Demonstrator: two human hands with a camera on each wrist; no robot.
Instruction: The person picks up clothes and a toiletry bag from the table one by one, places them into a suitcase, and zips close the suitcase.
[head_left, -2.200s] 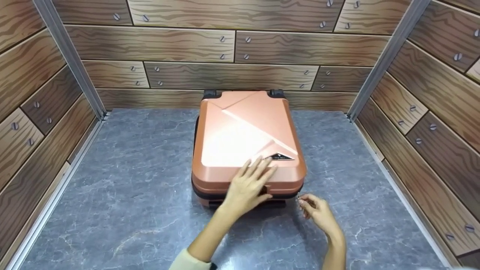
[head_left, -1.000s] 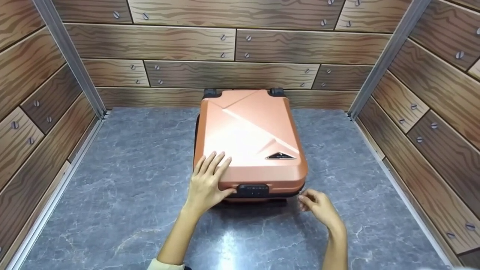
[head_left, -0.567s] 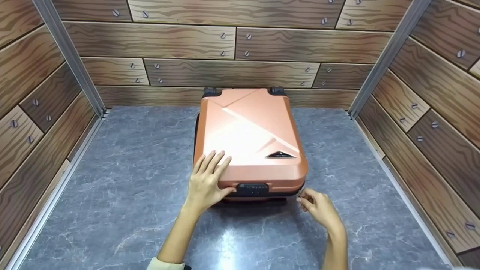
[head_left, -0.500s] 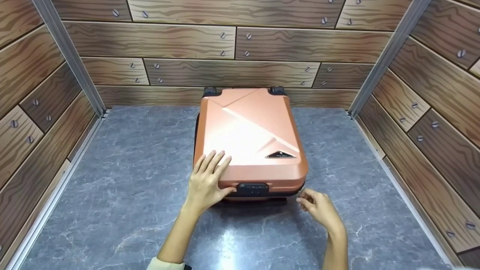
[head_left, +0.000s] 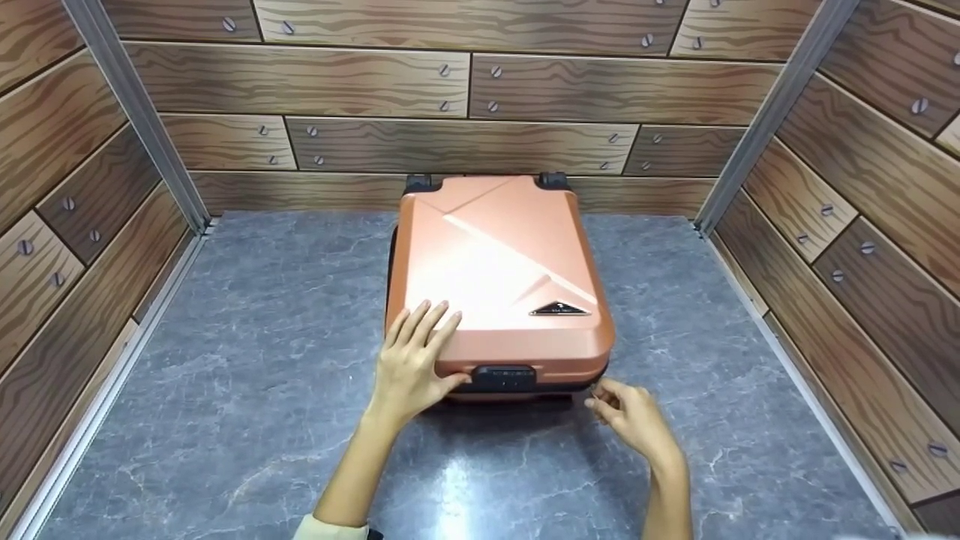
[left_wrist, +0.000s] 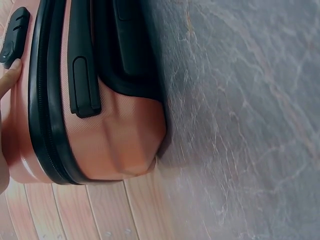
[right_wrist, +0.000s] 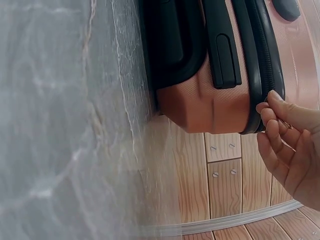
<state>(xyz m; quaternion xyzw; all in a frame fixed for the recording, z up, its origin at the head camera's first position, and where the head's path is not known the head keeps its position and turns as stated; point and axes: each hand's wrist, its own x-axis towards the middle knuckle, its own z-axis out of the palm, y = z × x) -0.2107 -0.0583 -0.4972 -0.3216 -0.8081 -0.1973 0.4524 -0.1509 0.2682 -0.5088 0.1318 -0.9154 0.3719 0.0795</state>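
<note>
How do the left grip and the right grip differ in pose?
The left grip rests outstretched on the suitcase; the right grip curls, pinching a small metal pull. The left grip is beside the lock, the right grip at the near right corner. Both are at the suitcase's near end.

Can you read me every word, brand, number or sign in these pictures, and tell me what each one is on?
No text is legible in any view.
Triangular black badge on the orange-pink suitcase: small light lettering, too small and blurred to read.
Black lock panel on the suitcase's near edge: tiny marks, too small to read.
Wood-patterned walls and grey marbled surface: no lettering seen.
</note>
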